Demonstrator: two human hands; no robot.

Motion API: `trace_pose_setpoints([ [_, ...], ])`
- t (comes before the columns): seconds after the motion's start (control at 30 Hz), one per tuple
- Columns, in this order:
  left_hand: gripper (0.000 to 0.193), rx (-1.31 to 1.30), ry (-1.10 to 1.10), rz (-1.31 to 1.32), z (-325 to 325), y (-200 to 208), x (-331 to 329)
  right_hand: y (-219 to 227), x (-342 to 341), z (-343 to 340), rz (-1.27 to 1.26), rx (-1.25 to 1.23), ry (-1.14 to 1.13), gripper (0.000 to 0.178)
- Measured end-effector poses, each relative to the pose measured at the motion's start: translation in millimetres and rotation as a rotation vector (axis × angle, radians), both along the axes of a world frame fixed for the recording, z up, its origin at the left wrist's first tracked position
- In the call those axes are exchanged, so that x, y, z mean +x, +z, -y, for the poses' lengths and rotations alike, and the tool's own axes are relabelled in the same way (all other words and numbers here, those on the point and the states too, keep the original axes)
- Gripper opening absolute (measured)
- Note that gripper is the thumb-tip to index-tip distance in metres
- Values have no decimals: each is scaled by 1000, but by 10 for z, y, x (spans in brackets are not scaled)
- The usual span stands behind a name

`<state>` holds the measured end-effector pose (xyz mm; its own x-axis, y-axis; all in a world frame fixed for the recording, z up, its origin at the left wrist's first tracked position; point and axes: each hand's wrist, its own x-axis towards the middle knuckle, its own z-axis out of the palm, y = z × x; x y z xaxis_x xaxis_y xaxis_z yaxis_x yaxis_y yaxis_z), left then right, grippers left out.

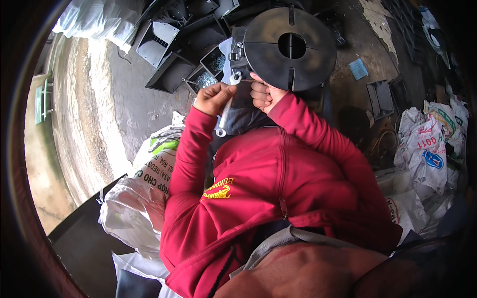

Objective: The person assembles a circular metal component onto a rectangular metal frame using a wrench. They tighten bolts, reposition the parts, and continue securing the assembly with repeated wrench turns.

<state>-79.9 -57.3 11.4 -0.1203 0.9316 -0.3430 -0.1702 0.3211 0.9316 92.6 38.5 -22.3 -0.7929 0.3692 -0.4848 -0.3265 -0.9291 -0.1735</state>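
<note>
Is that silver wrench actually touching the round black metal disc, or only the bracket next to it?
Cannot tell. In the head view the wrench, held in the left hand, has its upper end at the bracket beside the black disc; no contact or gap shows plainly.

A grey concrete floor (134,99) fills the upper frame, bearing dark metal trays (171,47) at upper centre and white woven sacks (427,144) at right.
</note>
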Motion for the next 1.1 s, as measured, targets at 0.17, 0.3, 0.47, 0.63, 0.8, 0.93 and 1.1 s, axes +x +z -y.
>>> trace_pose_setpoints([
  [0.17,23,-55,174,277,-46,-118,330,-36,-31,-37,69,24,7,42],
  [0.3,23,-117,284,348,-160,-52,483,334,-86,105,352,105,-33,39],
  [0.47,21,-113,163,194,-150,-93,220,45,-35,11,145,31,-34,39],
  [0.63,22,-42,-55,-125,-162,116,-65,-12,12,20,19,58,-21,42],
  [0.8,25,-49,109,133,5,-92,183,-52,-12,4,16,50,-21,38],
  [0.93,26,-90,182,248,-78,-98,375,-58,-33,14,41,30,-27,34],
  [1.1,22,-97,284,369,-189,-35,494,230,-49,84,287,245,7,36],
])
